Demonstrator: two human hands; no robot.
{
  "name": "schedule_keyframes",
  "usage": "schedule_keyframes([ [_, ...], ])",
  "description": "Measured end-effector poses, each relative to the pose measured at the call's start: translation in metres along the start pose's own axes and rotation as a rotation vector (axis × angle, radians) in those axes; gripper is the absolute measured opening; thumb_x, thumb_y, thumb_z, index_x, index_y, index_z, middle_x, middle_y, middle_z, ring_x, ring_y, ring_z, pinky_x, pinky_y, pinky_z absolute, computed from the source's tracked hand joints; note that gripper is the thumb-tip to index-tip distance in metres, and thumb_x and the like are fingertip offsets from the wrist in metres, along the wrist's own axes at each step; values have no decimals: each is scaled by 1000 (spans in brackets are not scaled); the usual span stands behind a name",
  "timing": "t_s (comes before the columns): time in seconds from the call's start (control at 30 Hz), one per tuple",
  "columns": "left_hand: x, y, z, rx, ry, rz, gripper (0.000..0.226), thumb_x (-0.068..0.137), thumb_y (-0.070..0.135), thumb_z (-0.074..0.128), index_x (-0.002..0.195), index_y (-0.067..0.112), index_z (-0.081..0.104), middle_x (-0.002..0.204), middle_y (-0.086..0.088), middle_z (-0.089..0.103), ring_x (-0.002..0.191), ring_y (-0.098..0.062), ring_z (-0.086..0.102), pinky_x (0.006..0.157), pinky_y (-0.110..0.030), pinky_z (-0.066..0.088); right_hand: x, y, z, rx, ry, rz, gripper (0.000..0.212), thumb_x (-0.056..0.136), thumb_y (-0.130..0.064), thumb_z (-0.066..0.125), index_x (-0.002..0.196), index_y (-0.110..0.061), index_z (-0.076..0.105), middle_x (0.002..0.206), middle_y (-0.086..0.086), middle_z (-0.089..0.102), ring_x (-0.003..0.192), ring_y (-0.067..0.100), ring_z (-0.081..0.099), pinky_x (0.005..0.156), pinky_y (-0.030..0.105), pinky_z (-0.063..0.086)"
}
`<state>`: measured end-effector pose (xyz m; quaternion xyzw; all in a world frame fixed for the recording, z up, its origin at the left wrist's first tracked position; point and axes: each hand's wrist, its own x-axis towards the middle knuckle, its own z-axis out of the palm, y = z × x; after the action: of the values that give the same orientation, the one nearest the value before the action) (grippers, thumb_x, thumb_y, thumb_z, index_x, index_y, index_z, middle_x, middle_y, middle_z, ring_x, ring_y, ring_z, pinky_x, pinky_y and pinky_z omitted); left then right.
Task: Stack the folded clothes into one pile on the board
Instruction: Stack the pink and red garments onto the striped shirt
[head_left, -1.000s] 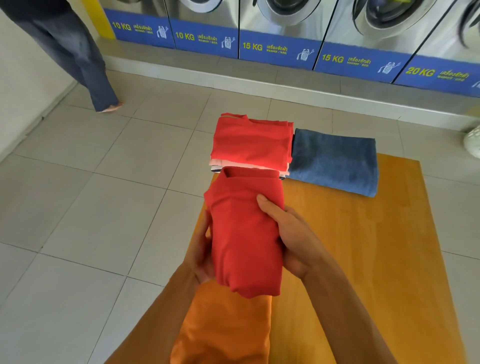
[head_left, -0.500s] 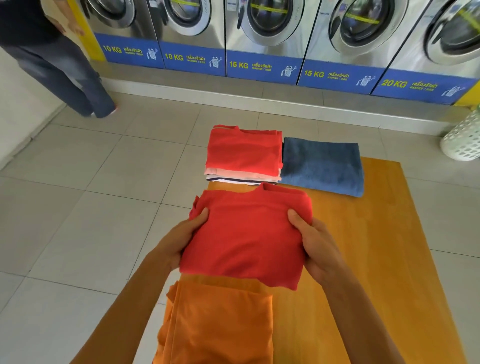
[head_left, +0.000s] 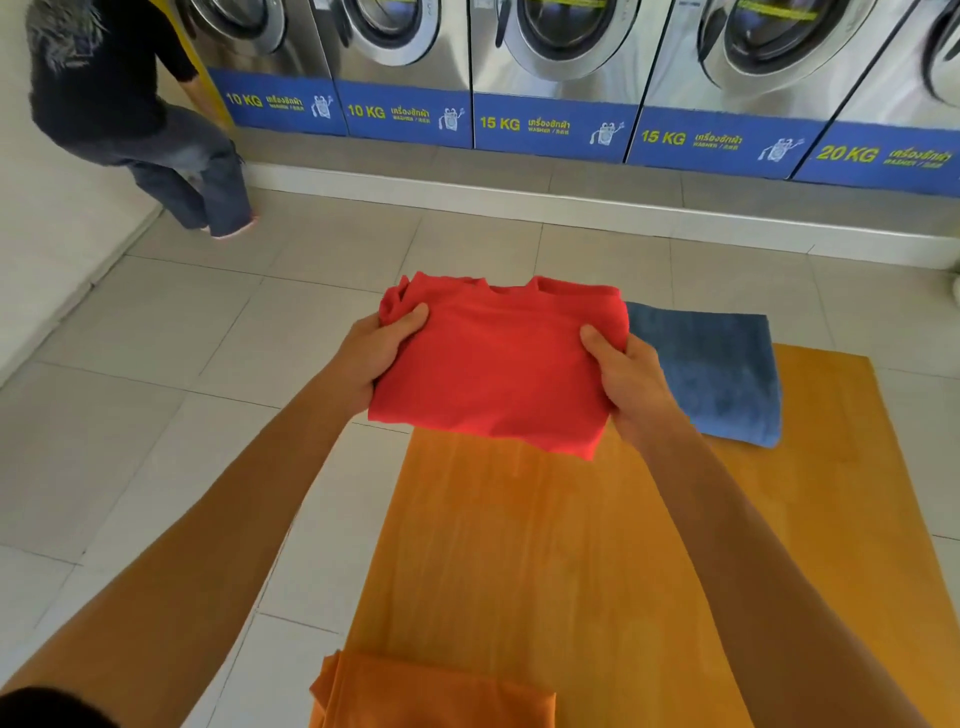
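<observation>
Laundromat bkgd: row of steel front-load washers w/ blue 10/15/20 KG labels, pale floor tiles, another person at far left. Orange wooden board lies on floor. Left hand & right hand both clenched on folded red garment, thumbs on top, one hand per side, held over board's far end. Folded blue cloth sits just beside on the right, on board's far edge. Folded orange garment at near end of board, btm of view.
</observation>
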<state>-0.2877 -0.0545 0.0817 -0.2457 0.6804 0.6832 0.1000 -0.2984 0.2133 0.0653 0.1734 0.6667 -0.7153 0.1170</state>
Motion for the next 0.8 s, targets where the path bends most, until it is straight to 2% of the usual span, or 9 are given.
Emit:
schedule_keyframes([
  [0.1,38,25,8,4,26,35,55,80,44,75,126,19,62,113,0,70,101,-21,68,86,-38,55,52,-20,7,-4,-3,-28,23,95,-29,65,113,-15,66,108,4,72,96,19,68,82,36,56],
  [0.17,66,33,12,-10,55,45,55,79,42,76,127,17,61,115,-1,69,101,-21,67,87,-39,55,86,-24,12,-22,6,-32,23,95,-28,64,114,-15,66,109,5,71,99,22,67,86,39,56],
  [0.23,94,28,17,4,123,36,54,81,36,76,127,13,60,117,-3,68,100,-21,66,86,-37,54,115,-17,14,-62,36,-29,17,95,-28,64,107,-17,65,107,6,70,97,23,66,88,43,57],
  [0.3,113,8,25,101,179,-6,49,86,29,71,129,9,57,119,-6,65,99,-23,63,83,-35,51,132,6,13,-215,86,-17,16,94,-29,63,102,-16,62,98,5,67,89,22,63,82,43,58],
  [0.4,125,-32,32,270,234,-52,48,93,33,60,133,6,54,128,-12,60,109,-28,59,92,-39,49,132,50,8,-420,109,-8,16,96,-29,58,95,-13,61,82,-2,58,75,16,55,64,31,47],
  [0.53,133,-41,32,290,281,-29,44,98,34,51,132,6,55,126,-11,59,115,-31,56,91,-38,47,130,72,5,-327,183,-12,23,97,-27,56,102,-7,67,85,2,62,76,15,55,73,36,50],
  [0.67,128,-40,27,183,281,-93,49,93,37,59,134,10,55,124,-7,59,114,-28,56,99,-42,47,121,70,4,-343,190,-25,27,99,-30,54,101,-8,70,86,3,63,75,14,56,69,31,50],
  [0.73,116,-46,23,170,288,-68,43,93,37,58,126,10,59,113,-3,59,107,-26,57,97,-42,49,106,70,-2,-343,214,-36,24,98,-29,54,99,-14,72,83,1,66,71,13,58,68,34,51],
  [0.8,92,-57,15,230,295,-29,27,96,36,52,101,13,64,97,-3,62,95,-25,60,84,-36,53,83,75,-10,-283,247,-43,20,97,-26,55,98,-19,74,81,0,73,68,12,62,64,34,56],
])
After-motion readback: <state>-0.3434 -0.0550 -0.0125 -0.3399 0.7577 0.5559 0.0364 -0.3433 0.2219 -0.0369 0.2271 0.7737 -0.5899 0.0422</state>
